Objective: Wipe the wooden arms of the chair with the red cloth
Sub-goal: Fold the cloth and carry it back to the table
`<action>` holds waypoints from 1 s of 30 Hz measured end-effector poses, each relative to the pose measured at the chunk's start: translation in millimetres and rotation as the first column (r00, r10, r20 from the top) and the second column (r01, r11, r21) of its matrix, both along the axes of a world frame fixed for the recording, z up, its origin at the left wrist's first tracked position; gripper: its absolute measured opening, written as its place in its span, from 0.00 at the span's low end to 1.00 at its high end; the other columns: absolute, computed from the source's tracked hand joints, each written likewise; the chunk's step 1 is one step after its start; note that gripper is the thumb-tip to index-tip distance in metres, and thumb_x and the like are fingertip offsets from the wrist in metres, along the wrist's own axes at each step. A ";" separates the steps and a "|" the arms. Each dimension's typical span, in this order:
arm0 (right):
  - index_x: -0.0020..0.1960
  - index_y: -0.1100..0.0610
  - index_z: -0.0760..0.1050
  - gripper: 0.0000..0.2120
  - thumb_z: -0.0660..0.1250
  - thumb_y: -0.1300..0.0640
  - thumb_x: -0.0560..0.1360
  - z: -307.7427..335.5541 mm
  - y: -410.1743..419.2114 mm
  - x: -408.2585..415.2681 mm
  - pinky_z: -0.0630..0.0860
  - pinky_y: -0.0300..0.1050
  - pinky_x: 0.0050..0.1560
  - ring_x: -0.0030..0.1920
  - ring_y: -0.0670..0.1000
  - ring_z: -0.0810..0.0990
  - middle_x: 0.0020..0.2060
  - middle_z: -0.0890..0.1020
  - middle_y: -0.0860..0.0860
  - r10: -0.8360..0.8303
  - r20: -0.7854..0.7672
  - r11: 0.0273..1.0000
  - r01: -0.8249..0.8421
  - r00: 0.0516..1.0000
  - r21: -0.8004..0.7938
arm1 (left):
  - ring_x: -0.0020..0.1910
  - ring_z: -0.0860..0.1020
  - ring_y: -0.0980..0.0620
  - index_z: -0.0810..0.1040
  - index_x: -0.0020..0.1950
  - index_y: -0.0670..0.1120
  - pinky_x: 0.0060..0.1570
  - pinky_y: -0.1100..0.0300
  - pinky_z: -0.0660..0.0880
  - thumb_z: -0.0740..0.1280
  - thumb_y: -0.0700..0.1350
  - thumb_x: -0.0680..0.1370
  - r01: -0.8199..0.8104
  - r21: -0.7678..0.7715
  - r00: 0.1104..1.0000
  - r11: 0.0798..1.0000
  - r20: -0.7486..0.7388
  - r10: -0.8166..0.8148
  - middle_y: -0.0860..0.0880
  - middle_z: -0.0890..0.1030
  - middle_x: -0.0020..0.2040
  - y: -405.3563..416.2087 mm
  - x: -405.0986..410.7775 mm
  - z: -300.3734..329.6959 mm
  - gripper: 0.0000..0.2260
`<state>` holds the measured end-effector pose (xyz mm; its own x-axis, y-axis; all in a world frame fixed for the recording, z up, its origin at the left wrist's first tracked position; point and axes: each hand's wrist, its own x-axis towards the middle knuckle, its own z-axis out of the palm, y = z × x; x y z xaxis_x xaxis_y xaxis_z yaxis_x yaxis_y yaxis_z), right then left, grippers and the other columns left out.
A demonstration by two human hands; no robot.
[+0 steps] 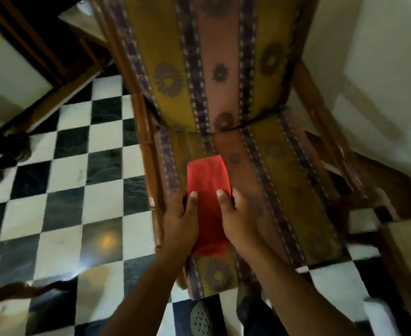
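Observation:
A folded red cloth lies flat on the striped, patterned seat cushion of a wooden chair. My left hand grips the cloth's left edge, thumb on top. My right hand holds its right edge the same way. The chair's left wooden arm runs just left of my left hand, which touches it near the front. The right wooden arm stretches along the far side of the cushion, away from both hands.
A black-and-white checkered floor spreads to the left. A dark wooden frame stands at the upper left, a white wall at the right, and a wooden piece at the lower right. My sandalled foot is below the seat.

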<state>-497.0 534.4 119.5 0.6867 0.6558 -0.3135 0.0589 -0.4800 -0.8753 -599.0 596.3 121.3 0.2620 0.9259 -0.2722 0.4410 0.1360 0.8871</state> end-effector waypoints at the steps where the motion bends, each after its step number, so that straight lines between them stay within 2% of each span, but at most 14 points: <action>1: 0.52 0.56 0.77 0.14 0.60 0.47 0.81 2.4 -18.3 13.7 0.74 0.47 0.46 0.44 0.48 0.80 0.43 0.82 0.49 -0.044 0.005 0.999 0.044 0.999 -0.001 | 0.36 0.73 0.62 0.75 0.48 0.44 0.38 0.66 0.71 0.62 0.50 0.82 0.054 0.010 0.999 0.998 -0.008 -0.054 0.51 0.76 0.39 -12.1 16.8 2.1 0.11; 3: 0.59 0.55 0.76 0.15 0.58 0.46 0.82 8.2 -51.9 39.0 0.75 0.47 0.52 0.51 0.49 0.80 0.50 0.82 0.50 -0.104 0.010 0.994 0.104 0.995 0.015 | 0.33 0.72 0.66 0.74 0.47 0.42 0.39 0.65 0.69 0.62 0.50 0.83 0.137 0.035 0.991 0.990 -0.020 -0.136 0.53 0.74 0.37 -35.3 47.6 5.0 0.12; 4: 0.60 0.53 0.76 0.15 0.58 0.46 0.82 10.9 -74.5 54.4 0.75 0.45 0.55 0.54 0.48 0.80 0.52 0.82 0.49 -0.148 0.018 0.989 0.148 0.989 0.022 | 0.34 0.72 0.65 0.74 0.47 0.43 0.40 0.60 0.69 0.62 0.50 0.83 0.189 0.027 0.982 0.982 -0.009 -0.189 0.53 0.74 0.37 -52.6 66.6 5.7 0.12; 6: 0.56 0.46 0.74 0.11 0.56 0.43 0.81 11.6 -117.7 84.3 0.72 0.30 0.51 0.51 0.39 0.78 0.48 0.80 0.42 -0.226 0.053 0.974 0.226 0.973 -0.002 | 0.40 0.75 0.54 0.75 0.49 0.44 0.45 0.53 0.72 0.61 0.51 0.83 0.291 -0.017 0.957 0.957 0.021 -0.290 0.48 0.77 0.42 -87.2 103.6 4.2 0.12; 7: 0.56 0.43 0.72 0.11 0.55 0.41 0.81 11.9 -141.1 100.1 0.70 0.28 0.53 0.51 0.37 0.77 0.48 0.79 0.40 -0.267 0.065 0.963 0.269 0.961 -0.021 | 0.44 0.76 0.51 0.76 0.52 0.45 0.47 0.52 0.73 0.60 0.52 0.83 0.344 -0.037 0.939 0.938 0.026 -0.343 0.46 0.79 0.46 -106.3 124.1 2.8 0.12; 9: 0.63 0.45 0.71 0.16 0.55 0.40 0.81 9.5 -190.7 131.5 0.73 0.44 0.62 0.57 0.44 0.78 0.56 0.79 0.45 -0.366 0.018 0.930 0.367 0.930 -0.007 | 0.48 0.77 0.52 0.75 0.55 0.50 0.47 0.57 0.72 0.58 0.56 0.83 0.459 -0.056 0.888 0.887 0.007 -0.460 0.50 0.79 0.51 -145.9 165.5 1.0 0.12; 10: 0.66 0.47 0.71 0.18 0.55 0.40 0.81 8.6 -213.7 144.3 0.75 0.50 0.62 0.58 0.49 0.78 0.59 0.79 0.48 -0.420 -0.014 0.907 0.420 0.907 0.010 | 0.50 0.78 0.52 0.73 0.56 0.53 0.48 0.59 0.72 0.57 0.57 0.83 0.516 -0.049 0.856 0.855 -0.012 -0.517 0.51 0.79 0.52 -165.5 184.2 -0.1 0.10; 13: 0.67 0.49 0.71 0.17 0.57 0.44 0.82 -1.4 -288.3 181.3 0.78 0.49 0.57 0.55 0.50 0.80 0.57 0.80 0.49 -0.584 -0.050 0.807 0.586 0.811 0.072 | 0.56 0.78 0.44 0.68 0.54 0.59 0.59 0.47 0.75 0.55 0.60 0.82 0.691 -0.028 0.716 0.723 -0.114 -0.689 0.46 0.80 0.58 -228.2 242.4 -8.4 0.07; 15: 0.65 0.48 0.71 0.15 0.56 0.44 0.82 -11.2 -347.1 205.9 0.80 0.47 0.53 0.52 0.48 0.81 0.54 0.81 0.46 -0.674 -0.092 0.726 0.680 0.733 0.101 | 0.51 0.79 0.49 0.67 0.54 0.60 0.52 0.52 0.76 0.55 0.61 0.82 0.789 -0.044 0.603 0.613 -0.136 -0.786 0.49 0.79 0.56 -281.7 284.2 -14.2 0.08; 18: 0.63 0.43 0.70 0.12 0.56 0.44 0.82 -28.1 -426.6 239.0 0.79 0.41 0.48 0.51 0.45 0.81 0.52 0.80 0.42 -0.769 -0.137 0.618 0.781 0.625 0.092 | 0.44 0.74 0.63 0.67 0.56 0.56 0.39 0.66 0.69 0.56 0.56 0.83 0.860 -0.065 0.501 0.506 -0.075 -0.862 0.60 0.75 0.46 -360.0 336.2 -22.6 0.06; 21: 0.66 0.42 0.69 0.13 0.56 0.47 0.83 -44.0 -510.0 268.9 0.76 0.31 0.44 0.49 0.38 0.80 0.52 0.79 0.37 -0.817 -0.187 0.533 0.839 0.545 0.111 | 0.41 0.74 0.64 0.69 0.55 0.52 0.35 0.72 0.69 0.56 0.52 0.84 0.922 -0.023 0.382 0.386 -0.099 -0.919 0.60 0.74 0.44 -445.8 382.9 -35.1 0.05; 23: 0.69 0.43 0.67 0.15 0.56 0.48 0.83 -59.8 -563.5 285.6 0.75 0.31 0.46 0.50 0.38 0.80 0.53 0.77 0.35 -0.853 -0.204 0.473 0.876 0.481 0.089 | 0.42 0.76 0.62 0.69 0.55 0.52 0.36 0.72 0.72 0.56 0.52 0.84 0.953 -0.031 0.297 0.301 -0.103 -0.949 0.59 0.75 0.44 -501.0 412.3 -51.8 0.06; 26: 0.72 0.47 0.66 0.18 0.56 0.51 0.83 -78.4 -611.6 303.7 0.78 0.40 0.52 0.54 0.41 0.79 0.53 0.76 0.37 -0.881 -0.236 0.405 0.911 0.411 0.075 | 0.42 0.77 0.58 0.70 0.54 0.52 0.42 0.61 0.76 0.58 0.52 0.84 0.976 -0.032 0.210 0.215 -0.113 -0.971 0.57 0.77 0.44 -548.8 443.5 -75.0 0.05; 30: 0.74 0.50 0.65 0.19 0.56 0.53 0.83 -111.3 -649.8 319.5 0.77 0.35 0.51 0.53 0.39 0.79 0.56 0.78 0.42 -0.909 -0.197 0.368 0.929 0.367 0.036 | 0.40 0.77 0.59 0.71 0.52 0.51 0.38 0.63 0.73 0.59 0.50 0.84 0.989 0.007 0.146 0.146 -0.142 -0.979 0.57 0.77 0.43 -589.2 468.8 -110.1 0.05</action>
